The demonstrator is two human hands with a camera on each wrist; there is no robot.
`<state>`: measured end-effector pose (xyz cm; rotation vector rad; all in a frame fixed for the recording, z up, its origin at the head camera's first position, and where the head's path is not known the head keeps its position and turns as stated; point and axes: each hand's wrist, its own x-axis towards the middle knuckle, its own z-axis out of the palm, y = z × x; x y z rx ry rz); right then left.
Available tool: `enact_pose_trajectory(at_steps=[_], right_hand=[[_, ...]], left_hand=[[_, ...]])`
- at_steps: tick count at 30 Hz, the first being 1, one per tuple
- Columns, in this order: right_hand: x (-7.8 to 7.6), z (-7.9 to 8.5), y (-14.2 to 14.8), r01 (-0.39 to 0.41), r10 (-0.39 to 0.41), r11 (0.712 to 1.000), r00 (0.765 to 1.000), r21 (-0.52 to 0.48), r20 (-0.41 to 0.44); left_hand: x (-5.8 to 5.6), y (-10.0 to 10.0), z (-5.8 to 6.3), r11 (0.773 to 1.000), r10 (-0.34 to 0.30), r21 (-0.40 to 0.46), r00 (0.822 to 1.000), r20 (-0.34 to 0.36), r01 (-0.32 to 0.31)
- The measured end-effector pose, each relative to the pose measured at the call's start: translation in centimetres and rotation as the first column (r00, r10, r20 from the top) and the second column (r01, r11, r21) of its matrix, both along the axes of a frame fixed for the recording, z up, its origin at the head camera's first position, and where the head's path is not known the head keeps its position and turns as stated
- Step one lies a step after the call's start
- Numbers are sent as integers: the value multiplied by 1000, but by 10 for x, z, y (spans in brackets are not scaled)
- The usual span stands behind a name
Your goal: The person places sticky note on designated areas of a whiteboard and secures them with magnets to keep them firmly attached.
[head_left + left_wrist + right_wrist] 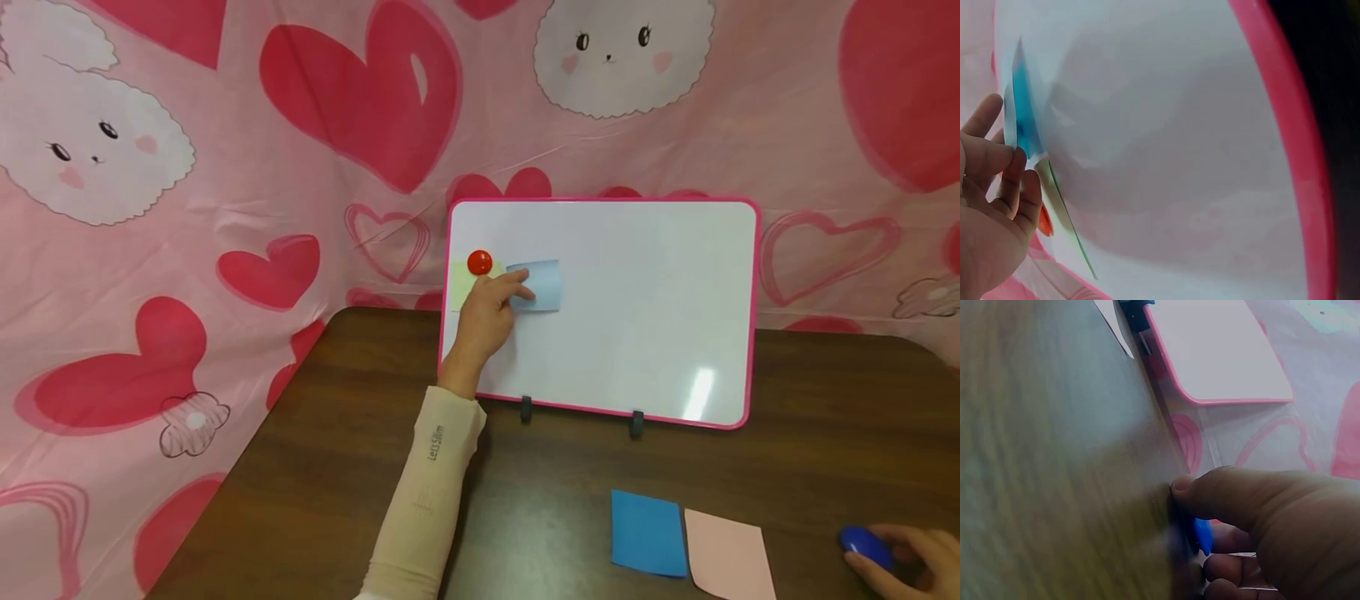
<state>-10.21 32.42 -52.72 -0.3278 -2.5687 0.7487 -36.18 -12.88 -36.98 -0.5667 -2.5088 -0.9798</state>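
Note:
On the left part of the whiteboard (637,317), my left hand (489,308) presses a light blue paper note (547,287) with its thumb and index finger. The note stands partly off the board in the left wrist view. Next to it, a red round magnet (480,262) sits on the top of a pale yellow-green note (459,287), which my hand partly covers. Low at the right, my right hand (926,562) pinches a smooth blue magnet (864,546) between thumb and fingers, close over the table.
A blue note (648,533) and a pink note (729,552) lie side by side on the dark wooden table (337,467). Black clips (637,423) hold the board's lower edge. Behind it hangs a pink cloth (315,167) with hearts.

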Motion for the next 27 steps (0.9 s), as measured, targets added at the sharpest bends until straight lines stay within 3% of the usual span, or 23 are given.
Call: enact_pose_trajectory(at_steps=[7,27], right_hand=[[0,4,-3,-19,19,1000,1000,14,2],[0,4,-2,-26,25,999,1000,23,16]], left_hand=[[0,-2,-2,999,23,-47,999,-27,-24],[-3,0,1,998,-26,-66,997,-67,22]])
